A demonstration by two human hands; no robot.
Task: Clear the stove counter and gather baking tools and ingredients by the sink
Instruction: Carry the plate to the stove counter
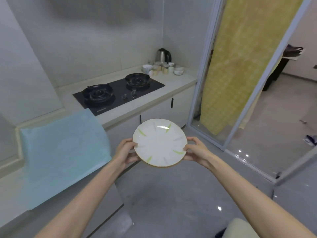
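Squarely in front of the person, both bare forearms reached forward from the bottom corners of the view and met at a white plate (159, 142) with green and grey leaf strokes. The left hand (124, 151) gripped the plate's left edge, thumb laid over the rim on top and the other fingers curled underneath. The right hand (197, 150) held the opposite edge in the same way, thumb on the upper face near a green stroke, fingers tucked below. Both wrists were bent slightly inward, so the palms faced each other across the plate. The plate was carried in the air, tilted a little toward the camera, over the grey floor (171, 194) and just in front of the cabinet doors below the counter (178, 79).

On that counter sat a black two-burner gas stove (118, 92). Beyond it, in the far corner, stood a steel kettle (163, 55) with a cluster of small bowls and cups (163, 67) beside it. A light blue cloth (63, 150) was draped over the nearer stretch of counter at left, hanging over its front edge.
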